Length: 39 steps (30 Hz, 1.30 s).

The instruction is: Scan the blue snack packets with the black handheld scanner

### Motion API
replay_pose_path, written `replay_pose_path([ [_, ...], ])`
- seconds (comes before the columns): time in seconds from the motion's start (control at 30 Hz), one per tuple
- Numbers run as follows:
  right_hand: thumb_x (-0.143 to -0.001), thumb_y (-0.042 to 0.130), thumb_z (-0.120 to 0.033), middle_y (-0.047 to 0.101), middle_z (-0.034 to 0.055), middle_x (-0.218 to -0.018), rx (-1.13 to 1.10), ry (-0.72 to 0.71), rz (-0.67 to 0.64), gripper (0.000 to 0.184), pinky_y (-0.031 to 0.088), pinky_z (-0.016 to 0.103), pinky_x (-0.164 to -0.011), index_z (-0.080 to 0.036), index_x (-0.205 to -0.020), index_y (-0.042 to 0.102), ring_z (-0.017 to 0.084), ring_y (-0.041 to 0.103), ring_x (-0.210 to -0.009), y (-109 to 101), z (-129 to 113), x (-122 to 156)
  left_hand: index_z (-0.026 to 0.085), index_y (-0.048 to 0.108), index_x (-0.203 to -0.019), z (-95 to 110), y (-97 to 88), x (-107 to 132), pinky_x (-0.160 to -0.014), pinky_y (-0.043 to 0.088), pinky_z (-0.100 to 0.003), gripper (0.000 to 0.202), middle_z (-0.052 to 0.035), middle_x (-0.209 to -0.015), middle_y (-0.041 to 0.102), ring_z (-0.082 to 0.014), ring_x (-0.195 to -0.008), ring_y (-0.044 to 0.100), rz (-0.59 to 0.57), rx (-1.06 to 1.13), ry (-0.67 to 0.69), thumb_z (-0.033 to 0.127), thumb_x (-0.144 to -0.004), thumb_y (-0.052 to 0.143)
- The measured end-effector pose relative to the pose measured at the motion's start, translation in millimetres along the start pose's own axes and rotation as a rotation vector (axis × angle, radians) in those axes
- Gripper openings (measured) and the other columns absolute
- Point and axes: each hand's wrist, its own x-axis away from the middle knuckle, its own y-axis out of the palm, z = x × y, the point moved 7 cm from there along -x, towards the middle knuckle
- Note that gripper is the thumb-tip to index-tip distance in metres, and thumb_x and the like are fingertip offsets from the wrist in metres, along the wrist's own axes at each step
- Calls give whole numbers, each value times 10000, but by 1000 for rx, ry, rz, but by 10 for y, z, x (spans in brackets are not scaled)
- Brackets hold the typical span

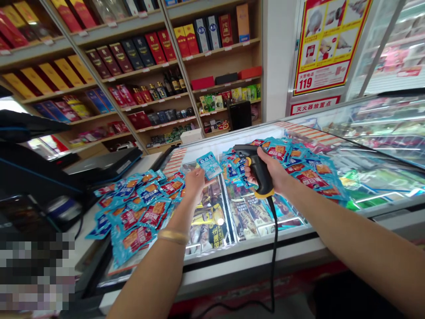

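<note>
My left hand (195, 182) is closed on the edge of a light blue snack packet (209, 165), with its printed back turned up. A gold bangle (173, 236) circles that wrist. In my right hand (270, 170) is a black and yellow barcode scanner (260, 173), fingers wrapped round its handle, its head pointing left toward the packet. From the scanner's base a black cord (275, 239) hangs over the front edge. One pile of blue and red snack packets (137, 204) lies left of my left hand; another pile of snack packets (308, 170) spreads behind and right of the scanner.
Both piles lie on the glass top of a chest freezer (229, 212) with packaged goods inside. Dark checkout equipment (29, 164) stands at the left. Shelves (139, 71) of boxed bottles rise behind. A red and yellow poster (328, 44) hangs at the back right.
</note>
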Motion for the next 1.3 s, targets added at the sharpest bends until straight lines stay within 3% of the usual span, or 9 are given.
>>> replay_pose_path([
  [0.17, -956, 364, -539, 554, 44, -555, 137, 60, 48, 483, 444, 221, -451, -151, -769, 582, 132, 509, -479, 19, 97, 38, 176, 514, -606, 19, 110, 112, -722, 596, -403, 180, 76, -481, 421, -93, -517, 525, -109, -61, 18, 306, -685, 611],
  [0.33, -959, 406, -489, 567, 53, -564, 301, 90, 117, 458, 452, 224, -465, -141, -726, 590, 132, 522, -489, -43, 157, 21, 195, 489, -567, 115, 111, 129, -668, 595, -353, 186, 67, -459, 407, -114, -524, 516, -108, -136, 151, 287, -698, 584],
  [0.73, -899, 496, -560, 565, 44, -579, 381, 90, 75, 489, 453, 224, -500, -134, -678, 589, 120, 525, -495, -83, 178, -6, 197, 504, -586, 142, 119, 118, -563, 540, -287, 188, 70, -456, 361, -105, -472, 423, -126, -289, 252, 262, -763, 502],
  [0.83, -900, 500, -551, 584, 53, -602, 332, 83, 84, 456, 472, 230, -513, -143, -717, 594, 131, 542, -517, -96, 177, -5, 190, 553, -625, 177, 118, 134, -578, 510, -282, 217, 48, -471, 418, -129, -507, 473, -108, -416, 311, 252, -803, 446],
  [0.93, -940, 428, -526, 585, 54, -600, 238, 81, 80, 447, 476, 220, -503, -152, -760, 595, 134, 543, -520, -36, 208, -14, 178, 594, -671, 311, 72, 150, -633, 466, -282, 264, -2, -544, 533, -172, -605, 564, -40, -699, 405, 220, -843, 397],
  [1.1, -959, 378, -516, 573, 46, -575, 140, 120, 20, 455, 475, 219, -477, -150, -788, 587, 129, 523, -490, 305, 396, -171, 160, 655, -945, 756, -213, 80, -725, 434, -307, 296, -111, -810, 683, -250, -794, 650, 102, -1210, 547, 209, -894, 367],
  [1.2, -951, 363, -555, 556, 45, -556, 75, 177, -70, 491, 457, 211, -453, -152, -757, 564, 123, 509, -470, 616, 624, -370, 143, 615, -1141, 971, -574, -22, -765, 453, -351, 360, -146, -890, 699, -294, -842, 664, 172, -1401, 529, 218, -906, 353],
  [1.3, -944, 388, -555, 562, 47, -567, -21, 225, -114, 478, 453, 205, -453, -147, -745, 540, 117, 518, -472, 873, 916, -597, 152, 605, -1184, 1002, -918, -57, -836, 469, -396, 389, -166, -1047, 691, -311, -970, 651, 178, -1563, 554, 228, -906, 343],
])
